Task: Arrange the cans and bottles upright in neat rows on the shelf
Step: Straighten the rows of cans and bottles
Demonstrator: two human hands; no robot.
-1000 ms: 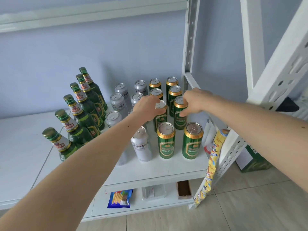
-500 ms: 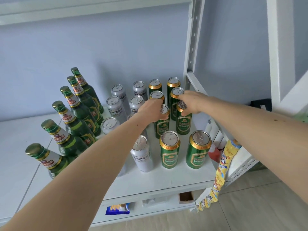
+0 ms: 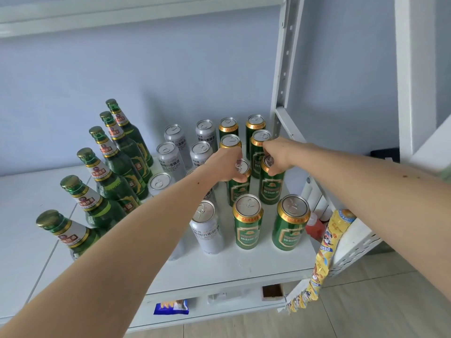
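Note:
On the white shelf (image 3: 244,264) stand upright drinks in rows. Several green bottles (image 3: 114,176) with gold caps run diagonally at the left. Silver cans (image 3: 170,154) fill the middle, and a silver can (image 3: 207,230) stands at the front. Green cans with gold rims form two rows on the right. My left hand (image 3: 224,164) grips the top of a green can (image 3: 238,191) in the left green row. My right hand (image 3: 278,154) grips the top of the green can (image 3: 271,189) beside it. Two green cans (image 3: 290,228) stand nearer the front edge.
A white perforated upright (image 3: 283,69) rises at the shelf's back right, and another post (image 3: 405,69) stands further right. A yellow snack strip (image 3: 319,259) hangs off the right front corner. A lower shelf holds a blue packet (image 3: 170,307) and a small box (image 3: 272,291).
The view has shifted slightly; both hands stay on the same two green cans, which have hardly moved.

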